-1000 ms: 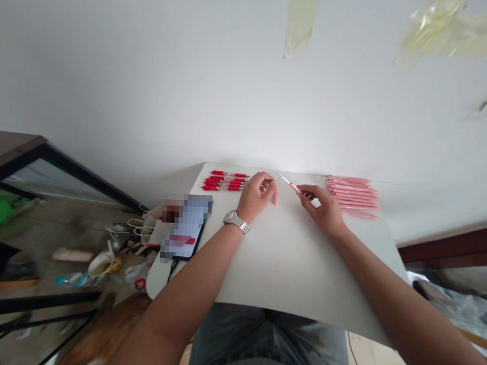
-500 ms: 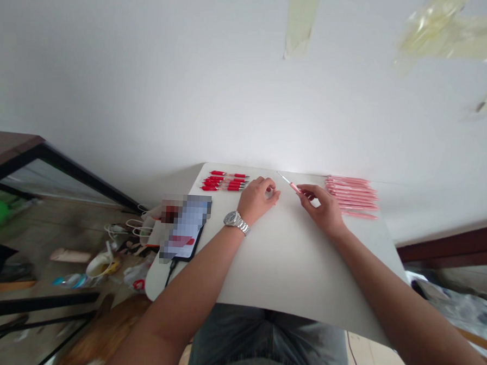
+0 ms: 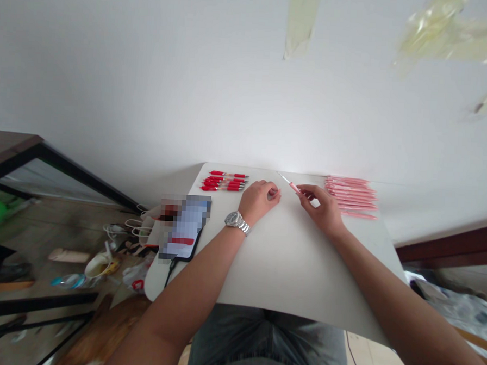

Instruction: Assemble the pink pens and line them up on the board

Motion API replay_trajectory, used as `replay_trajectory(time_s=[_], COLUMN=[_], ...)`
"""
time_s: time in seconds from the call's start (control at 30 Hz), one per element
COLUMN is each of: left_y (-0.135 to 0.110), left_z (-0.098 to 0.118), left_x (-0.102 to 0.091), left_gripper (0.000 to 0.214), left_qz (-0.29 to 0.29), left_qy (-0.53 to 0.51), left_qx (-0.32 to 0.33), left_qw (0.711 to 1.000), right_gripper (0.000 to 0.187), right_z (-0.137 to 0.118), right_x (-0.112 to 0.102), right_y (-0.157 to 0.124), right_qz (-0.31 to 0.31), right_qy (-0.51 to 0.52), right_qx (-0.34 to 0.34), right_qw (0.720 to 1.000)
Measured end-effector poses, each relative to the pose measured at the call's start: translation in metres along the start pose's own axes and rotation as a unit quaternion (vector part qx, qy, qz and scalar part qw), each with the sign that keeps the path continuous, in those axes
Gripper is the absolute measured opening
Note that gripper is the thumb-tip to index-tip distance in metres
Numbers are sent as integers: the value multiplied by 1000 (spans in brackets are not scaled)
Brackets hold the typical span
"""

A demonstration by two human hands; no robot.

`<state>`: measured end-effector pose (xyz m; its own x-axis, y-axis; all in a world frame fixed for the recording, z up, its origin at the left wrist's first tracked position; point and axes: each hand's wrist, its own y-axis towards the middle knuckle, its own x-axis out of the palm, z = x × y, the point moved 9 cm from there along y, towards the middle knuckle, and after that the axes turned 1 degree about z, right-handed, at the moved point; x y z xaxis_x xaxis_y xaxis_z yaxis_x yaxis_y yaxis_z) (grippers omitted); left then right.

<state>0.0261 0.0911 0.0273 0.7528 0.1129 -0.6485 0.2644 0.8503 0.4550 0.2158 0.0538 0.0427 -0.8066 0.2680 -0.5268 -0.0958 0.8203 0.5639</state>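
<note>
My right hand [image 3: 320,205] pinches a pink pen [image 3: 295,188]. A thin refill with a metal tip sticks out of its upper left end, pointing toward the wall. My left hand [image 3: 261,198], wearing a metal-band watch [image 3: 237,221], is curled closed just left of that tip. A small pink pen part [image 3: 279,192] shows at its fingertips, mostly hidden by the fingers. Close behind my left hand lie several red pens [image 3: 226,182] with clear middles. Several pink pens [image 3: 352,196] are laid side by side to the right of my right hand.
A phone [image 3: 186,228] with a cable plugged in rests at the left of the white table [image 3: 283,272]. The wall [image 3: 248,95] stands directly behind the table. Bags, a bottle and other items lie on the floor at left.
My left hand has turned a little, and its fingers have curled further, bringing the small pink part up and slightly right. My right hand and its pen look still.
</note>
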Motion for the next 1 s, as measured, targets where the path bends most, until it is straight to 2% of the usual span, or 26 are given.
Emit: replay_trajectory(time_s=[0.3,0.53,0.83,1.0], left_y=[1,2,5,6], left_z=[2,2,-7,-18], left_x=[2,-6,-19,-17], left_gripper=[16,18,19,18], left_qz=[-6,22,102,109], left_qy=[9,18,-78,-215], left_qx=[-5,-27,-38,-74], left_qw=[1000,999,991,968], right_gripper=[25,24,24,25], right_z=[3,3,3,4], right_x=[1,0,0,1], right_y=[-1,-1,0,0], right_qz=[-2,4,4,0], right_qy=[3,10,9,13], right_qx=[6,1,5,9], right_qw=[1000,1000,1000,1000])
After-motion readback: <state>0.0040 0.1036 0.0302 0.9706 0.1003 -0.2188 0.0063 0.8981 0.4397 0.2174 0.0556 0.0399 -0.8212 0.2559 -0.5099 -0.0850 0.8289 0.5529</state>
